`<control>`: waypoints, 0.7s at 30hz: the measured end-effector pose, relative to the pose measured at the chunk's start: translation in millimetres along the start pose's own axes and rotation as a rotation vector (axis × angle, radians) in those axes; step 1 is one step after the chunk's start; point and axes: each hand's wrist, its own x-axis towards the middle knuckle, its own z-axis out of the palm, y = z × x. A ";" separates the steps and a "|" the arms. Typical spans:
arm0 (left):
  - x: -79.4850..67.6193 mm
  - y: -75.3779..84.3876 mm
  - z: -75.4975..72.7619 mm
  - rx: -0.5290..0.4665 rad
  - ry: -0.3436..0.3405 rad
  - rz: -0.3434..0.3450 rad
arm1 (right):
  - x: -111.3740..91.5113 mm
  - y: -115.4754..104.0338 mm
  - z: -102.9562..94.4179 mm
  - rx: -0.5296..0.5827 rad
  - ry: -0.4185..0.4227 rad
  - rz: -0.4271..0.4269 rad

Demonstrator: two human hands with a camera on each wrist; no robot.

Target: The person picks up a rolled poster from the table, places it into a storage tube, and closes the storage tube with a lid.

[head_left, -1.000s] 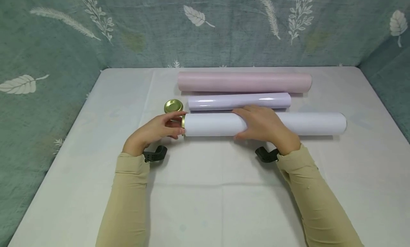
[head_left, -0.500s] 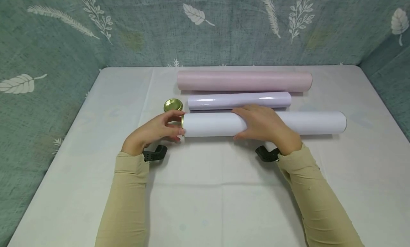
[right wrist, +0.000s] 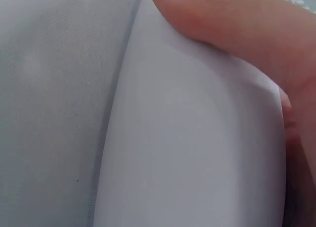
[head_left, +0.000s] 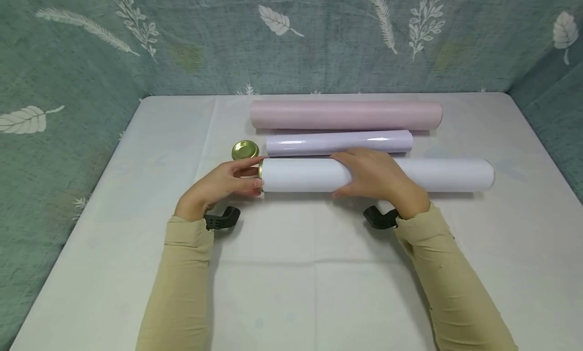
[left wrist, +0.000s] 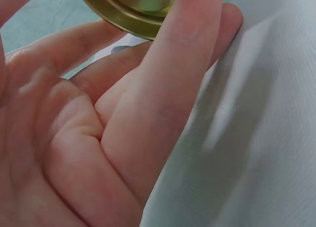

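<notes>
A long white cardboard tube [head_left: 305, 175] lies crosswise on the table in the head view. My right hand [head_left: 375, 176] grips it from above near its middle, thumb on the near side; in the right wrist view the thumb curves over the white tube [right wrist: 187, 138]. At the tube's left end sits a gold metal lid [head_left: 260, 175], seen edge-on. My left hand [head_left: 220, 184] holds this lid by its rim between thumb and fingers. The left wrist view shows the gold lid [left wrist: 140, 12] at the top, partly behind a finger.
Behind the white tube lie a shorter glossy lilac tube [head_left: 339, 142] and a long pink tube [head_left: 346, 115]. Another gold lid [head_left: 245, 149] rests just beyond my left hand. The white tablecloth [head_left: 273, 290] ends at green patterned cloth [head_left: 314, 47] behind.
Both hands keep their places on the lid and the white tube. The tube shifts only very slightly; the other tubes and the loose lid stay put.
</notes>
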 end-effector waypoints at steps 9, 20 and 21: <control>2.1 -3.1 1.5 -0.040 -0.017 -0.007 | -1.5 3.9 1.8 0.002 0.008 -0.013; 2.2 -6.6 4.4 -0.111 -0.029 -0.023 | -2.5 3.6 -2.0 0.018 -0.003 -0.021; 3.8 -7.0 6.8 -0.134 -0.037 -0.027 | -4.1 4.6 -2.8 0.021 -0.006 -0.014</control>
